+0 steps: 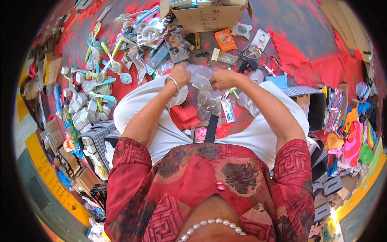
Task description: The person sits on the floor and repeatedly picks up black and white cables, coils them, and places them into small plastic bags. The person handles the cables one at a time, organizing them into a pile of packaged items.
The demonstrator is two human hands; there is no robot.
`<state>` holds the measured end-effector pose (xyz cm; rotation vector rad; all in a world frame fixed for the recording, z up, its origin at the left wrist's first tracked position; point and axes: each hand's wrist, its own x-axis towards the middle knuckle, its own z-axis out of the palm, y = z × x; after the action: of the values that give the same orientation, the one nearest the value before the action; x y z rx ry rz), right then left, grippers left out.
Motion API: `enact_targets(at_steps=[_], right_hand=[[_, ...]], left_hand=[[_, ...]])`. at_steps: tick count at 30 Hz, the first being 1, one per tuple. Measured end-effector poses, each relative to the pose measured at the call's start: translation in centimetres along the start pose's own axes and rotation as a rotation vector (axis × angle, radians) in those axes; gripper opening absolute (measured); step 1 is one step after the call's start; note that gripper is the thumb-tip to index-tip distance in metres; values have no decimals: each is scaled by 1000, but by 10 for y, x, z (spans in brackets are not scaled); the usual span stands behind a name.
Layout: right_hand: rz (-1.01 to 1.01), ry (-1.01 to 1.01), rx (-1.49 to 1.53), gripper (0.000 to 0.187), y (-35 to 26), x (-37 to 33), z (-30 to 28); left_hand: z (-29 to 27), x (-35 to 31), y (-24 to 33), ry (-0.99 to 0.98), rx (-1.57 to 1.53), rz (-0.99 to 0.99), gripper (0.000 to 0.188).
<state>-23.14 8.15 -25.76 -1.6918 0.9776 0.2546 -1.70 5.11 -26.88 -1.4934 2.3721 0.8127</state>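
Both of my hands are closed on a clear plastic bag (200,75) stretched between them above my lap. My left hand (180,76), with a bracelet at its wrist, grips one side. The fingers of my right hand (222,79) pinch the other side. Whatever the bag may contain is too blurred to tell. Just below it, between my knees, lie crumpled clear plastic wrapping (207,105), a blue and white printed card pack (228,111), a red sheet (184,115) and a small pink item (200,133).
Ahead stands an open cardboard box (209,21). Before it lie an orange packet (225,40), a white flat device (261,39) and dark cables (246,60). Packaged goods (150,34) and small white boxes (78,103) crowd the left; a checked bin (312,103) stands right.
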Motion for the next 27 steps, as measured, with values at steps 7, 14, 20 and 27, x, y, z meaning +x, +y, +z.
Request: enact_targets(at_steps=[7, 14, 20, 27], right_hand=[[-518, -405, -340, 23, 51, 37, 31], [13, 290, -295, 16, 104, 120, -15], [76, 652, -398, 21, 127, 190, 7], [149, 716, -569, 15, 147, 196, 24]], left_hand=[[-7, -17, 51, -340, 115, 154, 29], [-5, -10, 50, -241, -121, 216, 28], [-9, -13, 71, -477, -361, 144, 28], [-13, -3, 75, -509, -399, 109, 30]])
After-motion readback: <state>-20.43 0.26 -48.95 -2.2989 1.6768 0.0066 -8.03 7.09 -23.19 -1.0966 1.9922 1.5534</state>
